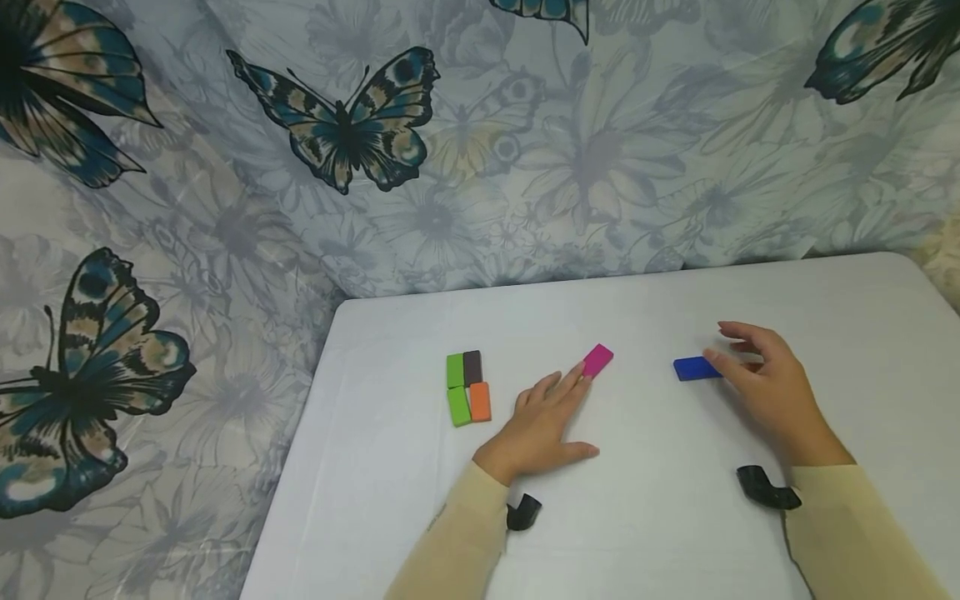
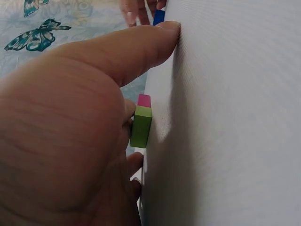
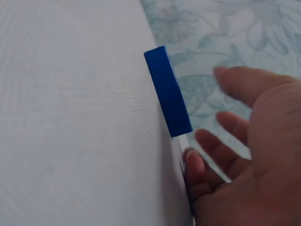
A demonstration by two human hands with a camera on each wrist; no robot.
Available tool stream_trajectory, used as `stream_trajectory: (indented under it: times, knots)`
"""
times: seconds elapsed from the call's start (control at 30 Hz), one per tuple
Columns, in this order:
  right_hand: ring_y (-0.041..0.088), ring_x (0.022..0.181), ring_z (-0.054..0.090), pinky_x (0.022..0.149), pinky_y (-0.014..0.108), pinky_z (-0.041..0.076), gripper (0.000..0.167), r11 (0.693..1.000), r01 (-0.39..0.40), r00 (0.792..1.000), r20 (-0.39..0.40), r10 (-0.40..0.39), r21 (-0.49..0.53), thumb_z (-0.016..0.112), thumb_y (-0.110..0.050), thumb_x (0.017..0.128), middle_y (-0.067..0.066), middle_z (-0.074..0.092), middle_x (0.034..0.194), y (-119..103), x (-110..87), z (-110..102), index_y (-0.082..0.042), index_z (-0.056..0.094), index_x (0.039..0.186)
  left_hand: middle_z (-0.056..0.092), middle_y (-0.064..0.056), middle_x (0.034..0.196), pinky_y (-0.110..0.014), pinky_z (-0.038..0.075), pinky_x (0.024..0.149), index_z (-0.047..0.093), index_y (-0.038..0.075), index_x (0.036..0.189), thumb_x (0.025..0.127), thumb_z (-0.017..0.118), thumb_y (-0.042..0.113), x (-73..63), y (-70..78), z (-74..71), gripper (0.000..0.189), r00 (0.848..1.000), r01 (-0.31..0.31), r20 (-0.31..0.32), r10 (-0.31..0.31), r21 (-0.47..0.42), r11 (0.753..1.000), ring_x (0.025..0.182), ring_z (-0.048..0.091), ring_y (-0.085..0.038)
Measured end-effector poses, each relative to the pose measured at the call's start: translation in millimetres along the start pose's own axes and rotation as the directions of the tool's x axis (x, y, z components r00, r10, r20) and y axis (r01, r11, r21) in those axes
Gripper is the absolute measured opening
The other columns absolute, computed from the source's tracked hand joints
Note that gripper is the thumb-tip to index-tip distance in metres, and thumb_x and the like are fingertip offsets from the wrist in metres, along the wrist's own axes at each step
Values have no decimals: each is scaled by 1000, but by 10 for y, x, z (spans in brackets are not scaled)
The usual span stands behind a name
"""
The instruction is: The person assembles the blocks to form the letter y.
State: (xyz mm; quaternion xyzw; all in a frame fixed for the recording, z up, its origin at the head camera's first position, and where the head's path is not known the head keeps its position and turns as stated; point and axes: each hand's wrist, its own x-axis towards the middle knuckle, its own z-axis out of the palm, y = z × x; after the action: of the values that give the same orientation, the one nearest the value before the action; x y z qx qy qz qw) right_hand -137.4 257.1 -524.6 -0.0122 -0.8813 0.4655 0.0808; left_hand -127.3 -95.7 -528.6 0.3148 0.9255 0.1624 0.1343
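Note:
My left hand (image 1: 540,429) rests low over the tabletop, fingers stretched forward and thumb out to the side. Its index fingertip reaches the near end of a pink block (image 1: 599,359). In the left wrist view a green block (image 2: 141,128) stands by the fingers, in line with the pink one; the hand hides this green block from the head view. My right hand (image 1: 776,396) hovers at the right end of a blue block (image 1: 693,368), its thumb and fingers apart. The right wrist view shows that blue block whole on the table, with the fingers beside it, not around it.
Left of the left hand lies a cluster of small blocks: two green blocks (image 1: 455,371), a dark brown block (image 1: 472,367) and an orange block (image 1: 480,402). All sit on a white-covered table (image 1: 360,467). Behind hangs a butterfly-patterned cloth (image 1: 480,225).

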Motion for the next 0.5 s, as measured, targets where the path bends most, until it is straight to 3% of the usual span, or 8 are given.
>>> stream_trajectory:
  times: [0.17,0.23,0.33,0.43,0.5]
  knots:
    - [42,125,52,84,10,35,61,999,-5,999,47,7,-50,76,-23,105,31,54,146,72,-13,24,7,53,152,-10,19,179,-51,25,124,14,25,177,102,70,59,7,-11,-3,100,1000,-3,8,3,-21,1000,164,6,-19]
    - [44,127,51,91,17,39,62,998,8,998,69,-3,-65,78,-21,104,32,54,145,81,-12,35,9,53,152,-10,19,180,-51,25,124,13,24,177,102,70,59,6,-10,-10,101,1000,-5,12,5,-26,1000,164,6,-20]
    - [52,131,48,107,45,46,67,995,42,995,98,-33,-90,81,-22,102,35,53,145,75,-1,60,12,51,151,-9,18,180,-52,25,123,12,24,177,101,71,59,0,-6,-20,102,1000,-7,12,7,-26,1000,164,7,-20]
    - [60,133,44,104,75,39,75,990,65,993,104,-52,-123,86,-24,98,39,51,143,51,5,92,15,50,150,-10,18,180,-51,25,123,12,23,177,101,71,59,-4,-7,-19,103,1000,-11,13,12,-32,999,164,7,-20]
    - [62,134,41,105,78,36,78,987,72,993,103,-58,-145,89,-25,94,40,51,142,46,3,111,15,50,150,-11,18,180,-51,24,123,12,23,177,101,71,58,-6,-7,-20,103,1000,-13,17,14,-39,999,164,6,-20]
